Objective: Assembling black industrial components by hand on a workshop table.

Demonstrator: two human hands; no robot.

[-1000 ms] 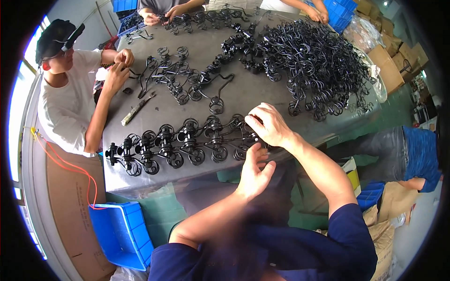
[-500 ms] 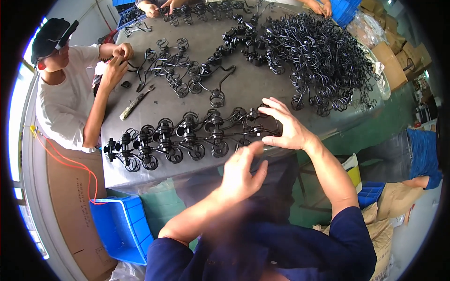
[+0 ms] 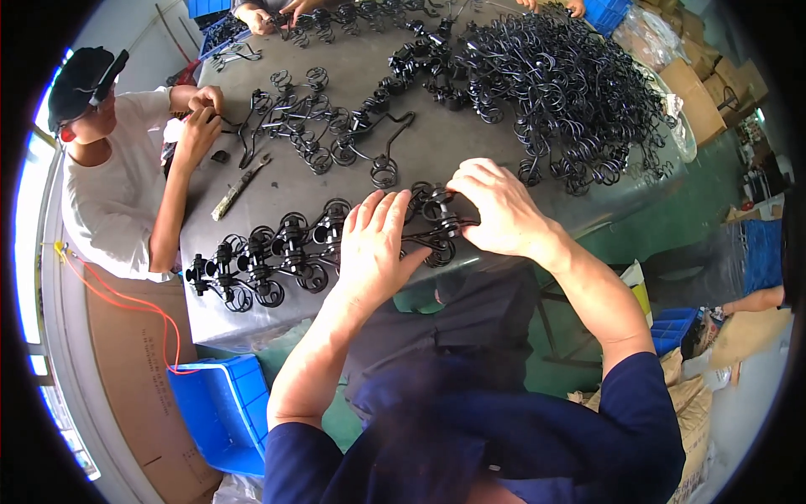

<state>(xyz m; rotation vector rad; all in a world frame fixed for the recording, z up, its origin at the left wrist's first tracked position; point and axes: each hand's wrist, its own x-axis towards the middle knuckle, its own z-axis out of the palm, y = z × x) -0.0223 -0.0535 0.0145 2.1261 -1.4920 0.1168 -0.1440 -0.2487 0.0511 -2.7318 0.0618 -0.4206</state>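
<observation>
A row of black coiled wire springs with dark clamp-like fittings (image 3: pixel 291 244) lies along the near edge of the metal table. Over the right part of this row rests my left hand (image 3: pixel 369 256), fingers stretched toward the far side and thumb spread apart. It hides the coils beneath it. My right hand (image 3: pixel 504 210) closes round the right end of the row, fingers on the far side and thumb on the near side, gripping the last coiled wire spring (image 3: pixel 438 206). Part of that end is hidden by the hand.
A big heap of black wire springs (image 3: pixel 571 101) covers the table's far right. Loose springs (image 3: pixel 311 126) and a tool with a wrapped handle (image 3: pixel 239 191) lie mid-table. A co-worker (image 3: pixel 117 168) sits at left; other hands work at the far edge. A blue bin (image 3: pixel 222 412) stands lower left.
My left hand has moved left and forward, from in front of the row onto it. The right hand has come left and closed on the row's right end, whose springs now sit closer together.
</observation>
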